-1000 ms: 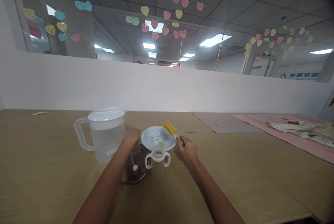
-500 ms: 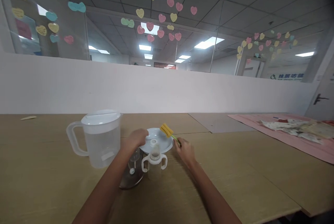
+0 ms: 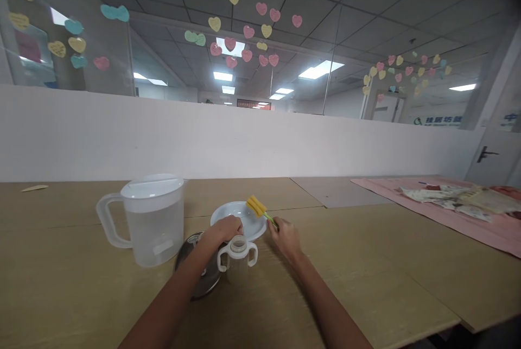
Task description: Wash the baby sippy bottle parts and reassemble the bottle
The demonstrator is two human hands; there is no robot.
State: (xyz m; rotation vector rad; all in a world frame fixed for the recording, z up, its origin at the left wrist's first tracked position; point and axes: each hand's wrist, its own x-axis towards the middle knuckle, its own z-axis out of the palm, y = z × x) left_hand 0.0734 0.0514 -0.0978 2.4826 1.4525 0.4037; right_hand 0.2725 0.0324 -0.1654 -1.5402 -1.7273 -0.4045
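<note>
Two bare hands at work over a wooden table (image 3: 366, 284), noted left to right: far left, clear lidded pitcher (image 3: 152, 219) holding water, upright, handle turned left; just right of it a glass pot lid (image 3: 195, 267) flat on the wood, partly under the left forearm; left hand (image 3: 223, 228) curled down at the near rim of a white plate (image 3: 240, 213), whether pinching anything cannot be told from here; directly in front, small two-handled baby bottle (image 3: 237, 251), upright, mouth open, no cap on; right hand (image 3: 285, 236) closed on the thin green stem of a yellow sponge brush (image 3: 256, 205), sponge head raised over the plate's right side; far right, pink cloth (image 3: 448, 213) with papers, well apart. Judged best handling: steady bottle by one handle before bringing brush over, keep stem near vertical into the narrow mouth, avoid knocking pitcher
</note>
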